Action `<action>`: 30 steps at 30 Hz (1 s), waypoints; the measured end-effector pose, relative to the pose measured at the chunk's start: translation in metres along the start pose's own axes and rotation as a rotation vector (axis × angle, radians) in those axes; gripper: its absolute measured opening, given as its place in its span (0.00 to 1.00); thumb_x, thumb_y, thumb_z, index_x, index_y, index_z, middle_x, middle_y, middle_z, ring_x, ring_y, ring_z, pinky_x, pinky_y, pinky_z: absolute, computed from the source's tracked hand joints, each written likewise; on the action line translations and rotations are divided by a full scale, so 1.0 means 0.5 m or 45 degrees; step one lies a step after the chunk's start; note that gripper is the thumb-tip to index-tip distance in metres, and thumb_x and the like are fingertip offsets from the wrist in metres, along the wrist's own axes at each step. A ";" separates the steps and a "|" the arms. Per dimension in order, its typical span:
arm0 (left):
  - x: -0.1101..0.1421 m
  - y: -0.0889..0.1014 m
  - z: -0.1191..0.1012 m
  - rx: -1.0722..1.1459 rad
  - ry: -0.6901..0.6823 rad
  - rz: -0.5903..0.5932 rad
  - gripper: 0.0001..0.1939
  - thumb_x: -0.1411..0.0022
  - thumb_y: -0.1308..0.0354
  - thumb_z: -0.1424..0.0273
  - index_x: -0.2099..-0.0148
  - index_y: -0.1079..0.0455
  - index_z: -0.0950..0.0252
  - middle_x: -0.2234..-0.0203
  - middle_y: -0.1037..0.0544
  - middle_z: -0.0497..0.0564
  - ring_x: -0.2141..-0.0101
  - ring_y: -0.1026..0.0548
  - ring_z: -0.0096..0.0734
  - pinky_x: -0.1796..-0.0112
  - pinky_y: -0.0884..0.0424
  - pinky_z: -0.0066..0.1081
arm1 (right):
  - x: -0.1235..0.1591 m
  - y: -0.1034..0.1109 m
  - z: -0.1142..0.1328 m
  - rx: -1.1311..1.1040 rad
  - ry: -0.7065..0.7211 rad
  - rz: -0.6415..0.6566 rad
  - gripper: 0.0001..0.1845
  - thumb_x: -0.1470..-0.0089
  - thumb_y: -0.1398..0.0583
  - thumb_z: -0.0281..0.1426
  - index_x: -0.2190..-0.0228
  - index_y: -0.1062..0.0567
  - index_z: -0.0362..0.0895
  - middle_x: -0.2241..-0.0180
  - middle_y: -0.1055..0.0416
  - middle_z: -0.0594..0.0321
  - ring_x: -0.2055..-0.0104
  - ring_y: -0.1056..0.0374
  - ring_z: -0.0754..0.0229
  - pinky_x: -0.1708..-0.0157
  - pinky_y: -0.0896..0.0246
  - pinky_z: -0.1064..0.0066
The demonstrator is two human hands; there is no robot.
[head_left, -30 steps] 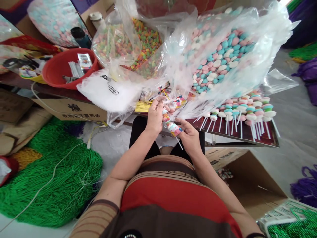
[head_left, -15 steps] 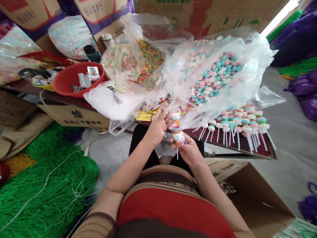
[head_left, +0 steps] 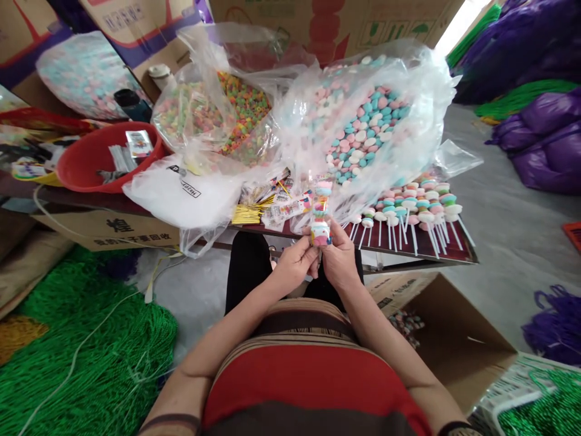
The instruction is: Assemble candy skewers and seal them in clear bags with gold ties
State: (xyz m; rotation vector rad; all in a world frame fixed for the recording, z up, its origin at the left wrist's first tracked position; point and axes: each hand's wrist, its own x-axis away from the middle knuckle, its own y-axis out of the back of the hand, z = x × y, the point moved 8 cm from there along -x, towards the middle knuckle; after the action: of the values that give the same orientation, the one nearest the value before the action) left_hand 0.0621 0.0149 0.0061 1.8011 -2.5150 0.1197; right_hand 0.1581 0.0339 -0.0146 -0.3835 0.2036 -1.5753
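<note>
A marshmallow lollipop stands upright between my hands, sleeved in a clear printed wrapper. My right hand grips its lower right side, the thumb along the wrapper. Just below the wrapper's lower end, the fingers of my left hand are pinched together at the stick, which they hide. Printed wrappers lie on the table behind my left hand, beside a bundle of gold twist ties. Unwrapped marshmallow sticks lie in rows to the right.
A big clear bag of pastel marshmallows and a bag of colourful ring-shaped sweets cover the table's back. A red bowl stands left. An open cardboard box sits below right; green mesh heaps on the floor left.
My left hand has come down from the lollipop's top to its stick end. My right hand has shifted up along the wrapper. The view has turned right.
</note>
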 end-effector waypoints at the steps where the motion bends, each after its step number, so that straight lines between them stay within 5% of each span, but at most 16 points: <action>1: 0.001 0.000 0.002 -0.026 -0.013 -0.008 0.21 0.32 0.47 0.48 0.60 0.31 0.62 0.83 0.30 0.42 0.81 0.30 0.25 0.73 0.32 0.27 | -0.001 0.005 0.006 0.044 0.042 -0.020 0.33 0.53 0.29 0.39 0.44 0.25 0.53 0.56 0.17 0.63 0.73 0.27 0.63 0.75 0.29 0.70; 4: 0.002 -0.002 0.009 -0.088 -0.046 -0.037 0.22 0.32 0.48 0.47 0.61 0.32 0.62 0.83 0.30 0.41 0.81 0.29 0.23 0.73 0.32 0.27 | -0.004 0.020 0.017 0.149 0.144 -0.096 0.33 0.53 0.29 0.39 0.44 0.23 0.50 0.59 0.17 0.62 0.64 0.23 0.58 0.65 0.24 0.67; 8: -0.001 -0.007 0.020 -0.010 0.026 -0.029 0.26 0.36 0.46 0.42 0.64 0.36 0.62 0.83 0.30 0.41 0.82 0.29 0.24 0.76 0.33 0.26 | -0.002 0.028 0.016 0.278 0.236 -0.170 0.33 0.50 0.31 0.42 0.43 0.24 0.50 0.64 0.17 0.64 0.67 0.23 0.58 0.67 0.24 0.66; 14: -0.002 0.009 0.023 0.235 0.101 -0.037 0.25 0.36 0.43 0.45 0.55 0.37 0.62 0.84 0.31 0.38 0.83 0.29 0.24 0.78 0.35 0.25 | 0.008 0.019 0.052 0.550 0.529 -0.116 0.29 0.40 0.36 0.45 0.40 0.26 0.52 0.54 0.18 0.57 0.55 0.21 0.54 0.53 0.23 0.60; 18: -0.010 0.016 0.026 0.245 0.073 -0.075 0.25 0.35 0.44 0.45 0.51 0.38 0.62 0.84 0.36 0.35 0.85 0.34 0.23 0.79 0.37 0.25 | 0.010 0.011 0.071 0.844 0.719 -0.128 0.26 0.34 0.41 0.44 0.38 0.28 0.50 0.54 0.18 0.56 0.56 0.21 0.55 0.53 0.24 0.61; 24: -0.024 0.058 0.009 -0.094 -0.081 -0.396 0.24 0.30 0.49 0.47 0.46 0.34 0.61 0.79 0.31 0.42 0.78 0.32 0.26 0.73 0.36 0.28 | 0.020 -0.024 0.087 1.029 0.997 -0.089 0.19 0.32 0.45 0.38 0.45 0.21 0.51 0.50 0.18 0.55 0.49 0.22 0.51 0.41 0.29 0.51; 30: -0.020 0.105 0.040 -0.080 -0.042 -0.498 0.24 0.31 0.48 0.46 0.56 0.31 0.62 0.80 0.35 0.42 0.78 0.40 0.24 0.75 0.43 0.28 | 0.008 -0.010 0.132 0.658 0.791 0.009 0.18 0.35 0.39 0.36 0.45 0.21 0.55 0.48 0.19 0.59 0.47 0.22 0.53 0.43 0.28 0.53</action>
State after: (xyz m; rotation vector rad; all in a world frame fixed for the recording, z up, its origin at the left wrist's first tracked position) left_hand 0.0158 0.0395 -0.0165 2.2371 -2.1054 -0.0042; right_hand 0.1774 0.0374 0.0486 0.5178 0.2598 -1.6338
